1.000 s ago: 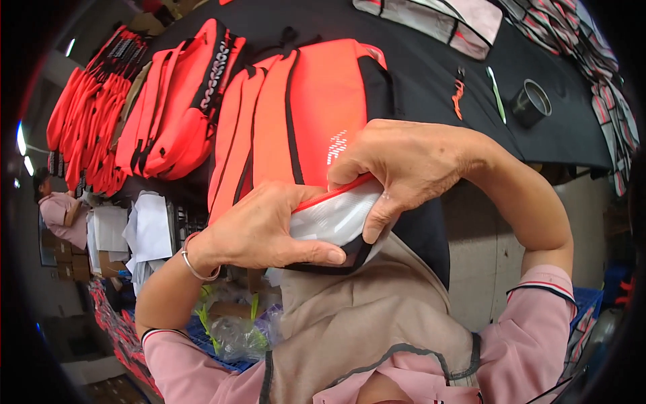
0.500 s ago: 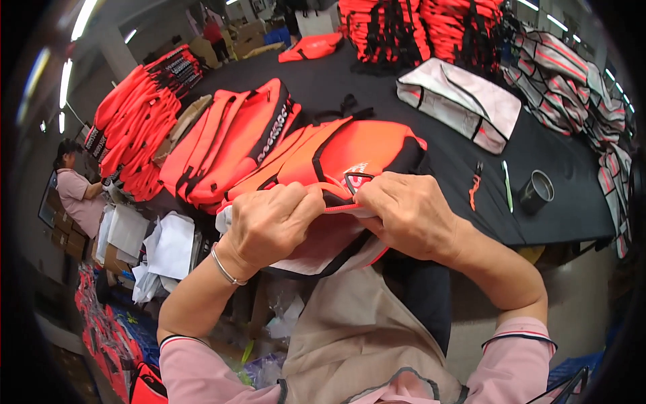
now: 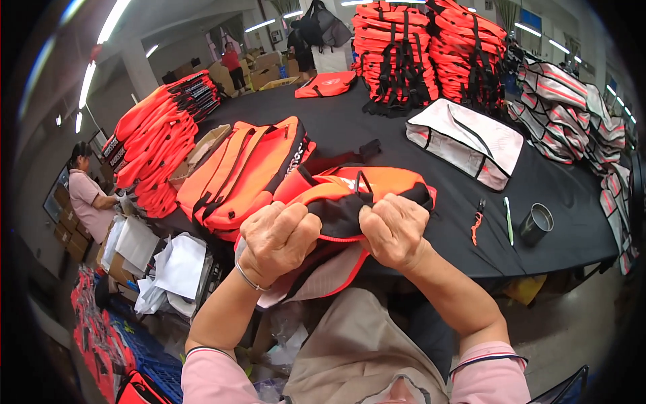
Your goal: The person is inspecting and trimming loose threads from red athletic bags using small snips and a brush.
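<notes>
An orange-red backpack with black panels and a pale grey inner side lies at the table's front edge, partly hanging over it toward my lap. My left hand, with a bracelet at the wrist, is closed on the zippered edge of its opening. A little to the right, my right hand grips the same edge, fingers curled tight. Between the fists the red zipper edge is stretched, with black fabric showing behind it. Just left of my left hand rests another orange backpack with its straps up.
Folded orange bags are stacked at the left, more at the back. A white-grey bag, snips with an orange cord, a green-and-white brush-like tool and a dark cup lie rightward. A co-worker stands left.
Both hands have shifted along the backpack's edge, and its opening now shows more black fabric. The orange front has folded down away from me. My view has tilted up slightly.
</notes>
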A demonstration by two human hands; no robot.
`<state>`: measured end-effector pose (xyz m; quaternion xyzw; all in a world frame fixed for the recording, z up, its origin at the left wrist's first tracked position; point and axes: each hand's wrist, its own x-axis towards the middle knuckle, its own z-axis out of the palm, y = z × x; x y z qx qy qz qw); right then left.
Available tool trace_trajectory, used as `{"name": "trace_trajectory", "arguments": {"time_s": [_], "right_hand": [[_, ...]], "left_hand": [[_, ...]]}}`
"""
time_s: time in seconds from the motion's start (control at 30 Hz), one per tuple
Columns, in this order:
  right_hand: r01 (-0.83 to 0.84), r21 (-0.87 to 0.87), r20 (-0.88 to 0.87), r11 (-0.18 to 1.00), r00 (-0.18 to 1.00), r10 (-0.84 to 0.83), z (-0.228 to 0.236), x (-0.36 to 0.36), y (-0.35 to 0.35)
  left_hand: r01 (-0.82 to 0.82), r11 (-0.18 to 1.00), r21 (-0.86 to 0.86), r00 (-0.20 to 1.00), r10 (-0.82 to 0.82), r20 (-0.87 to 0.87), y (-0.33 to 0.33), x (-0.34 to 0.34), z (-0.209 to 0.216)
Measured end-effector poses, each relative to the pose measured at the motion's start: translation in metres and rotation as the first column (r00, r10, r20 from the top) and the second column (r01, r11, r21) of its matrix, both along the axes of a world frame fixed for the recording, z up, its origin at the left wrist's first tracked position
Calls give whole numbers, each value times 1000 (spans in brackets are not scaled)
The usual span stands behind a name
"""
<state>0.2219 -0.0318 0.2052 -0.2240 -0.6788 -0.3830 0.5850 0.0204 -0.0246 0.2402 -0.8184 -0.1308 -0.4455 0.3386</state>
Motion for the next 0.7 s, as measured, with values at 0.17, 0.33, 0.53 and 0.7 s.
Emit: {"name": "trace_trajectory", "arguments": {"time_s": [0.17,0.33,0.53,0.7], "right_hand": [[60,-11,26,998,998,-60,0,13,-5],[9,-138,-74,990,997,-19,-13,11,-11],[86,-182,93,980,993,-69,-3,19,-19],[123,-108,12,987,992,-122,-16,43,-13]], "left_hand": [[-30,1000,-5,995,30,100,-5,6,-1],[30,996,-87,997,-24,68,-8,12,-21],[80,976,-202,997,-79,13,-21,26,-26],[207,880,-427,978,-193,75,-19,18,-41]]}}
